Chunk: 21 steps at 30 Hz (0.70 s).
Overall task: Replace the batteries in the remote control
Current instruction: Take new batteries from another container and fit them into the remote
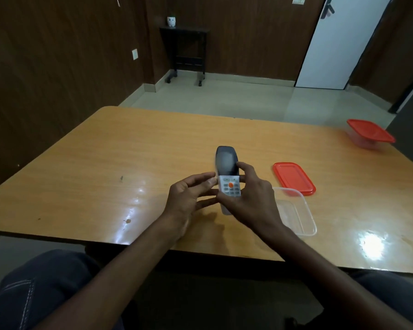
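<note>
Your right hand (250, 198) grips the remote (227, 172) button-side up; left hand (188, 198) pinches its edge loosely. Flip carelessly above the worktop (105, 163) and it drops.

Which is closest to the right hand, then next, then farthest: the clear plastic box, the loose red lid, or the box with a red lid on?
From the right hand, in the head view:
1. Clear plastic box, open, just to its right.
2. Loose red lid, flat on the table, beyond the clear box.
3. Red-lidded box, at the far right corner.
</note>
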### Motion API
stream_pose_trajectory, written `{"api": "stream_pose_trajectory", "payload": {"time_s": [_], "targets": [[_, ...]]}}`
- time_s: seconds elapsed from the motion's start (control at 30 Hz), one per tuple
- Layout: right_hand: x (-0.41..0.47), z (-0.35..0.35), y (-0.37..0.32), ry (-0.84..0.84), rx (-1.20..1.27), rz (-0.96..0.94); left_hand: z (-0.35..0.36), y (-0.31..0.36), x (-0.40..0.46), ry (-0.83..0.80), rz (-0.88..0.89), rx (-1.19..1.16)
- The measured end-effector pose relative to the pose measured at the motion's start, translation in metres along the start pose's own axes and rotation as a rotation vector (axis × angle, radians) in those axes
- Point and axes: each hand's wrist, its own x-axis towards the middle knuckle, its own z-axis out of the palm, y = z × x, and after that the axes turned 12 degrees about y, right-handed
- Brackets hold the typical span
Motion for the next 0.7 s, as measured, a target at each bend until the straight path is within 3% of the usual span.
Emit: {"api": "stream_pose_trajectory", "payload": {"time_s": [0.13, 0.27, 0.43, 0.7], "targets": [[0.036, 0.005, 0.02, -0.002, -0.233, 0.057, -0.003, -0.007, 0.01, 0.044, 0.548, 0.785], [0.083, 0.014, 0.042, -0.054, -0.39, 0.138, -0.006, -0.02, 0.014, 0.026, 0.721, 1.103], [0.128, 0.027, 0.056, -0.165, -0.392, 0.217, -0.009, -0.022, 0.02, -0.003, 0.769, 1.224], [0.147, 0.047, 0.064, -0.147, -0.401, 0.217, -0.011, -0.022, 0.023, -0.02, 0.792, 1.259]]}}
